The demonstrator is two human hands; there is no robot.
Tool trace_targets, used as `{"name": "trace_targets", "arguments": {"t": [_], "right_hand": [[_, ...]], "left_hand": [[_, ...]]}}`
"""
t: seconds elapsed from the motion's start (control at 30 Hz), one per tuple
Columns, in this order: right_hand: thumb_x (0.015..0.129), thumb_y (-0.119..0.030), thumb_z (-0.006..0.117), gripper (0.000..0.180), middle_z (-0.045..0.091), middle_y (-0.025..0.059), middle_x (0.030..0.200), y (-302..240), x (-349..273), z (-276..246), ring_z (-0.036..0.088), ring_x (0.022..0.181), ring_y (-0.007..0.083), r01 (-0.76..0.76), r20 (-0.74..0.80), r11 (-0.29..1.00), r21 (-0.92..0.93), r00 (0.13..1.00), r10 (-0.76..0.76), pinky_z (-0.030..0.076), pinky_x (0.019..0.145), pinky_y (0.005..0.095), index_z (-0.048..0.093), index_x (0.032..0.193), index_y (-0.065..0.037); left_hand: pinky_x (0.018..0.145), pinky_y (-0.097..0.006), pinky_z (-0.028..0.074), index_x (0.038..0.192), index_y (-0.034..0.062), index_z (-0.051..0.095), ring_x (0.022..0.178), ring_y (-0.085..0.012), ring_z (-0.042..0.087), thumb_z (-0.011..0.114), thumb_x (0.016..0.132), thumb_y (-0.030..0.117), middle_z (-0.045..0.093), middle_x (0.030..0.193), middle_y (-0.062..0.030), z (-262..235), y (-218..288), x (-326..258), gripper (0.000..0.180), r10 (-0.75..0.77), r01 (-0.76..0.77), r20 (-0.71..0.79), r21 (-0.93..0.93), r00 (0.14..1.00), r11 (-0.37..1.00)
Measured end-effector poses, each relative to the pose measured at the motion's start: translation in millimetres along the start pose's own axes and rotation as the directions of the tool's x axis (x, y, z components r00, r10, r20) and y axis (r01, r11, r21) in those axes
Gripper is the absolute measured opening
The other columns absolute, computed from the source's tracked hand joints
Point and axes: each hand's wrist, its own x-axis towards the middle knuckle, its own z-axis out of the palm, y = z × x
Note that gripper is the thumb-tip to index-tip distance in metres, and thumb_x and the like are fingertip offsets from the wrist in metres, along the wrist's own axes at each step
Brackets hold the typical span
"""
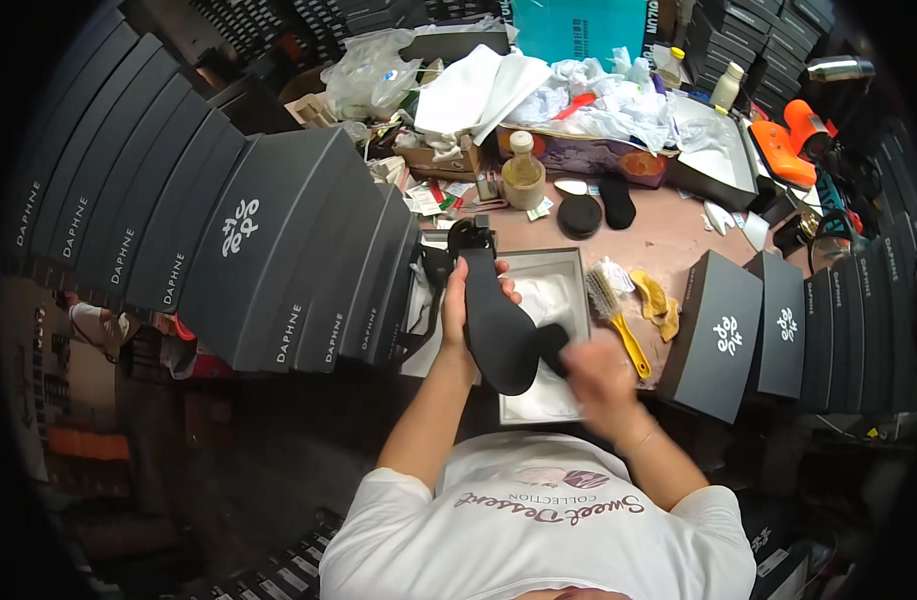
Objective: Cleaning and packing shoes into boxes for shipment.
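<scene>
1. Head view: the left hand grips a black flat shoe with a strappy heel end, sole turned up toward the camera, fingers wrapped round its edge and thumb on the near side, seemingly to present the sole for working.
2. The right hand is blurred; it appears closed on a small dark pad pressed against the toe end of the sole. Exact finger posture cannot be told.
3. The shoe is held in the air above an open grey shoe box lined with white tissue paper, which sits at the near edge of the pinkish counter, handy to receive it.
4. Just right of the box lie a yellow-handled bristle brush and a crumpled yellow cloth, within reach of the right hand.
5. Closed dark grey shoe boxes stand on edge along the right side; a long leaning row of similar boxes fills the left.
6. At the far edge stand a clear bottle with a pale cap and mixed white paper and plastic wrappings.
</scene>
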Motion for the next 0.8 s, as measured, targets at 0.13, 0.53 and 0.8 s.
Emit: {"name": "trace_targets", "arguments": {"t": [0.13,0.53,0.8], "right_hand": [[0.076,-0.004,0.066,0.024,0.056,0.0106,0.083,-22,22,40,0.054,0.075,0.0273,-0.025,-0.018,0.996,-0.089,1.0,0.023,0.04,0.066,0.0378,0.065,0.1,-0.008],[0.08,-0.008,0.064,0.015,0.058,0.0128,0.088,-8,34,57,0.055,0.082,0.0329,-0.195,-0.011,0.981,0.021,0.981,0.195,0.039,0.071,0.0395,0.061,0.094,-0.005],[0.078,-0.011,0.065,0.014,0.056,0.0049,0.081,-27,9,47,0.054,0.081,0.0242,-0.022,0.015,0.989,-0.143,1.0,0.025,0.033,0.07,0.0362,0.063,0.091,-0.009]], "left_hand": [[0.069,-0.03,0.049,0.099,0.0025,0.056,0.076,-0.0204,0.06,0.047,0.093,0.051,0.06,0.077,-0.0109,-2,-45,-21,0.05,-0.018,0.007,-0.1,-0.11,0.995,0.994],[0.097,-0.035,0.044,0.121,0.0056,0.052,0.108,-0.0212,0.057,0.03,0.101,0.039,0.058,0.117,-0.0099,-33,-70,-57,0.045,0.162,-0.157,-0.066,0.065,0.985,0.985],[0.104,-0.035,0.038,0.136,0.0036,0.038,0.122,-0.0216,0.048,0.033,0.1,0.044,0.049,0.131,-0.0132,-24,-80,-84,0.054,0.199,-0.188,-0.012,0.274,0.98,0.943]]}}
